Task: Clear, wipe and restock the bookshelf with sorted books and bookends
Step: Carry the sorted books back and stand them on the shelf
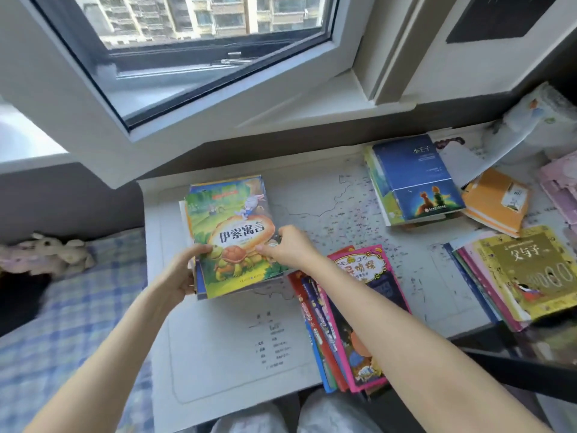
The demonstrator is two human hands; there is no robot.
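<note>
Books point(232, 235) stacked at the desk's point(224, 339) left edge, loosely squared.
Your left hand point(184, 273) clasps the stack's near corner; right hand point(288, 246) rests half-open on top. Uneven grip risks covers sliding off.

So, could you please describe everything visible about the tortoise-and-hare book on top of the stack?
The tortoise-and-hare book is a glossy green paperback showing a white rabbit, a brown tortoise and bold Chinese characters. It lies flat, face up, slightly askew on a stack of books on the map-printed desk. The left hand grips the stack's near left corner; the right hand rests on its right edge.
</note>
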